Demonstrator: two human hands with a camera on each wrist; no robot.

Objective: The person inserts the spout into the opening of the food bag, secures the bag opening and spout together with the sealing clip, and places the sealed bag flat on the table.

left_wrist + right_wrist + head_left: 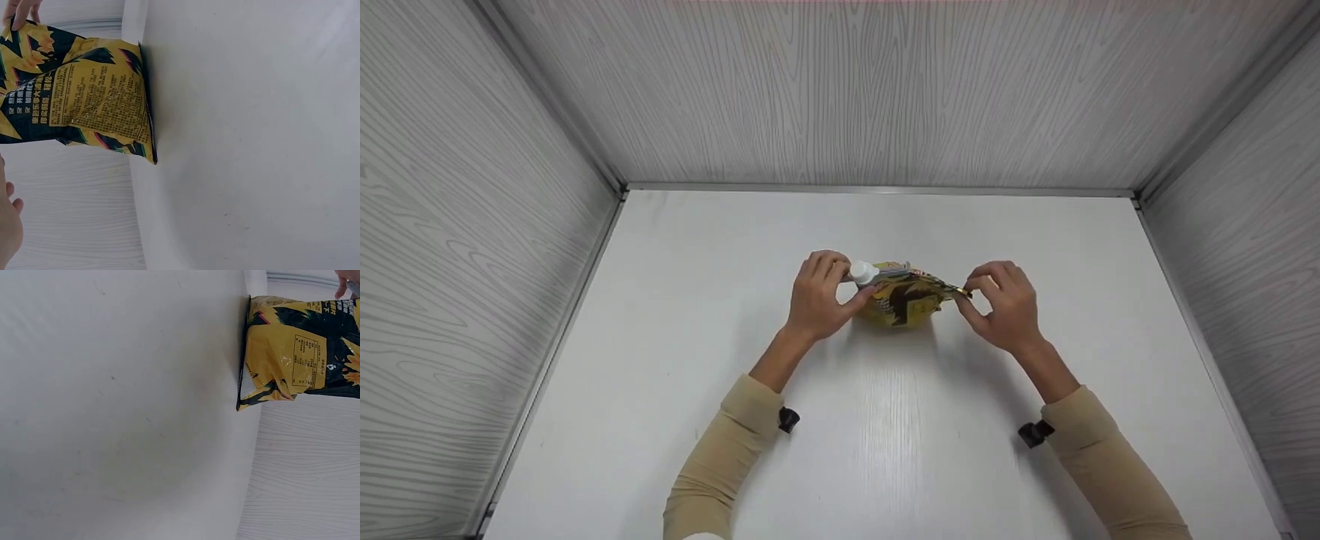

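Observation:
A yellow and black snack bag with printed text stands upright on the white table. Along its top edge lies a grey bag clip with a round white cap at the left end. The left hand holds the clip by its capped end, thumb in front and fingers behind. At the other top corner, the right hand pinches the bag between thumb and fingers. Both wrist views show the bag's printed sides and bottom seam resting on the table; its top is cut off there.
The white table is enclosed by grey wood-grain panels at the back, left and right. A metal strip runs along the table's back edge. A small black device sits at the left cuff, another at the right.

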